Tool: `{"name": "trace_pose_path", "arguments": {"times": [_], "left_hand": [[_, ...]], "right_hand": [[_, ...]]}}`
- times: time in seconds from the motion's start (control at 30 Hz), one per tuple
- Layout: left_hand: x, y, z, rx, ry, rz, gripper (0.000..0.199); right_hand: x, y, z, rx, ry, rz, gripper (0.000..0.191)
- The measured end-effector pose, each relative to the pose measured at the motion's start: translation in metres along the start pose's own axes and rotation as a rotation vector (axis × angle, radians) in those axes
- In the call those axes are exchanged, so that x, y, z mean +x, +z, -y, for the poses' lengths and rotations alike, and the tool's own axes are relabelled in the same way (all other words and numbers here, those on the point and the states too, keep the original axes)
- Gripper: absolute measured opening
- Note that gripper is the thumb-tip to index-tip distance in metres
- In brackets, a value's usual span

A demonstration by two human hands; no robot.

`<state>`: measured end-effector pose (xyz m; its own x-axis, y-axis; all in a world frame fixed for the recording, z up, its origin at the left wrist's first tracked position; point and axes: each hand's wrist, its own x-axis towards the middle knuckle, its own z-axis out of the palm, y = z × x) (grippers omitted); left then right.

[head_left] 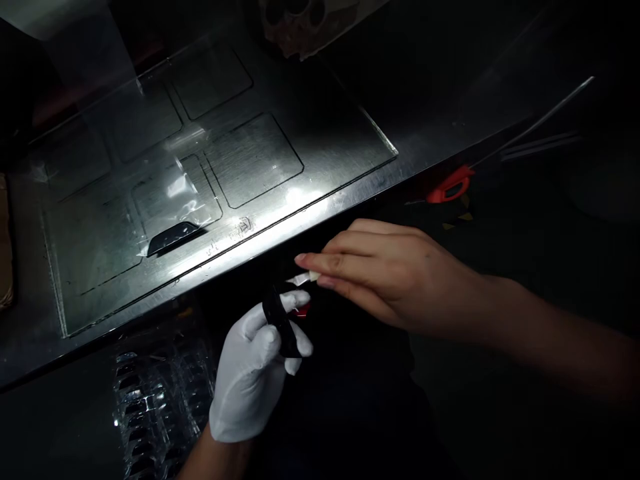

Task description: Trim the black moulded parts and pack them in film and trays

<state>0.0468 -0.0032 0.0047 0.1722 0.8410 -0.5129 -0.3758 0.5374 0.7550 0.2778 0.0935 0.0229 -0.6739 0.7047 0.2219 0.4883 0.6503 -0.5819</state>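
My left hand [255, 373], in a white glove, pinches a small black plastic piece [279, 323] between thumb and fingers, holding it upright below the table's edge. My bare right hand [395, 270] is closed on a craft knife whose pointed silvery blade [300, 279] extends left from the fingertips. Most of the knife's handle is hidden by the fingers. The blade's tip sits just above the black piece and the gloved fingers, with a small gap visible. On the glass sheet lies another black piece [173, 238], partly under clear film.
The glass sheet [345, 153], marked with dark rounded outlines, covers part of the metal table [425, 150]. Clear trays [150, 407] of several black pieces are at lower left. Scissors with red handles [453, 185] are right of the table edge. Cardboard [5, 247] stands far left.
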Motion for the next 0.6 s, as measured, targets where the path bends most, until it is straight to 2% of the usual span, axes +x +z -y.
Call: {"name": "trace_pose_path", "arguments": {"times": [0.2,0.6], "left_hand": [[-0.008,-0.003,-0.003,0.052,-0.029,-0.017,0.050],[-0.024,-0.016,-0.010,0.211,-0.049,-0.122,0.037]], "right_hand": [[0.012,-0.004,0.015,-0.122,-0.086,0.116,0.035],[0.026,0.009,0.039,-0.264,-0.080,0.187,0.038]]}}
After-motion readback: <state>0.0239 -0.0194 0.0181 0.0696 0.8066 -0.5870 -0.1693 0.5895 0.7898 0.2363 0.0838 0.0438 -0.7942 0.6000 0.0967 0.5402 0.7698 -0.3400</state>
